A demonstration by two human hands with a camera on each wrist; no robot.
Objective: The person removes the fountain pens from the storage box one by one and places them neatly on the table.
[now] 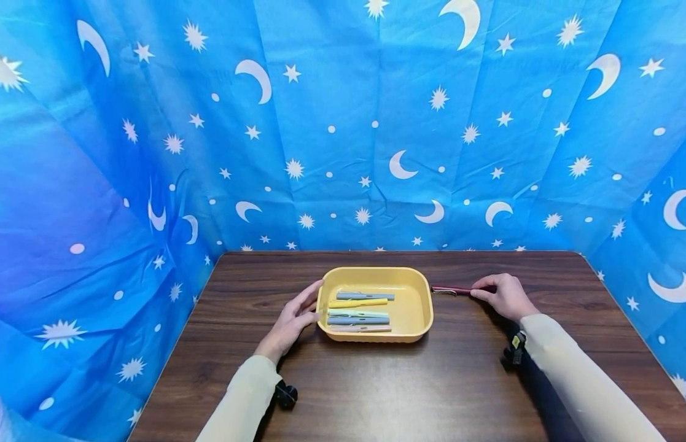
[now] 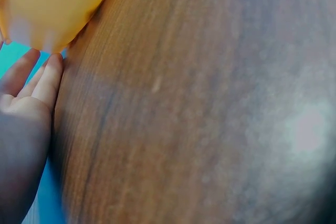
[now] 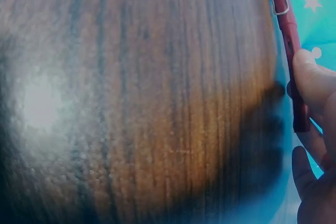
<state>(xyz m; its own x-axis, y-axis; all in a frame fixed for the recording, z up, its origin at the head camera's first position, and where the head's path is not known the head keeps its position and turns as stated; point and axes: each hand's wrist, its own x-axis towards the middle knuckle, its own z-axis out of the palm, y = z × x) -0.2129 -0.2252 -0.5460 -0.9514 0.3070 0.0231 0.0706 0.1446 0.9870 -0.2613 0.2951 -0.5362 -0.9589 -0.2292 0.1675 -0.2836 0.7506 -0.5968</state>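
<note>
A yellow rectangular tray (image 1: 411,307) stands on the table and holds several capped pens lying side by side, among them a yellow pen (image 1: 358,302), a mint pen (image 1: 356,313) and a pale pink pen (image 1: 360,329). At the tray's left end my left hand (image 1: 290,322) touches the wall with fairly straight fingers; the left wrist view catches fingertips against the tray (image 2: 52,9). Right of the tray, my right hand (image 1: 504,296) pinches a dark red pen (image 1: 452,290) by one end. In the right wrist view the thumb lies on the pen (image 3: 287,27), its metal clip showing.
Dark wood-grain table (image 1: 387,387) surrounds the tray. Behind it and along both sides hangs a blue cloth (image 1: 343,153) with white moons and stars. A small black device (image 1: 286,395) sits at the left wrist, another (image 1: 514,351) at the right.
</note>
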